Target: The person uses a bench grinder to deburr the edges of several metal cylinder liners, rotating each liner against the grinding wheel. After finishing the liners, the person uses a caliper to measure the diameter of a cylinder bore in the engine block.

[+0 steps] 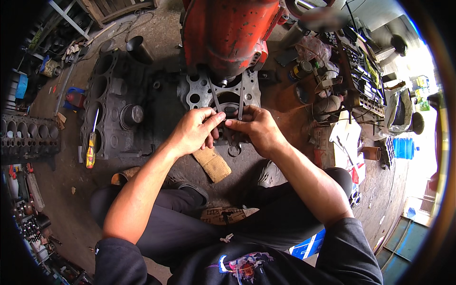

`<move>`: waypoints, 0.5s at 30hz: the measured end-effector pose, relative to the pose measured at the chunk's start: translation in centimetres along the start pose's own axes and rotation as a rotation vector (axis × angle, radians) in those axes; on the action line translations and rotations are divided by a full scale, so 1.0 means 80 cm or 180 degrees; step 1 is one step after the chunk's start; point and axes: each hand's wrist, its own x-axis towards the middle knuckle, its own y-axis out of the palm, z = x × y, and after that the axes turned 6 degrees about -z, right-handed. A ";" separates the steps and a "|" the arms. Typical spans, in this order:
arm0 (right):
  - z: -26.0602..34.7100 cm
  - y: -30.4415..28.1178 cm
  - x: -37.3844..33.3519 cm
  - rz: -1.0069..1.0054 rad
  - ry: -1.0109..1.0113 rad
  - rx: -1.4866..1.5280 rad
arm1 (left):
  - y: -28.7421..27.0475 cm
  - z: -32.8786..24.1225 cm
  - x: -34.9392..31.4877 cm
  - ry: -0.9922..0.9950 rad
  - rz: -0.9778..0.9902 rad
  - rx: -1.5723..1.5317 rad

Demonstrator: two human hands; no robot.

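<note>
My left hand (197,129) and my right hand (256,129) meet in front of the grey engine block (195,89). Both have thumb and fingers closed at the near rim of a dark round metal part (229,109); what they pinch is too small to make out. Two narrow metal bars, a left bar (213,92) and a right bar (242,90), run from beside my fingers toward the red machine (225,35), which stands over the block. A small metal ring (234,151) shows just below my hands.
On the left lie a second engine block (102,88), a yellow-handled screwdriver (90,151) and a metal cylinder sleeve (137,49). A wooden piece (213,165) rests on the floor between my feet. To the right are a can (301,70) and a rack of tools (363,71).
</note>
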 end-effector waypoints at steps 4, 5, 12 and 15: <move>0.001 0.003 -0.004 -0.0020 -0.0004 0.0035 | -0.002 0.000 0.000 -0.0002 0.0045 -0.0007; 0.002 0.003 -0.004 -0.0020 -0.0010 0.0009 | -0.003 0.000 0.000 -0.0015 0.0050 0.0004; 0.005 0.004 -0.003 -0.0030 0.0031 -0.0061 | -0.004 -0.003 0.002 0.0008 0.0026 0.0090; 0.003 0.004 -0.002 -0.0034 0.0010 -0.0070 | -0.003 -0.003 0.000 0.0059 -0.0012 0.0064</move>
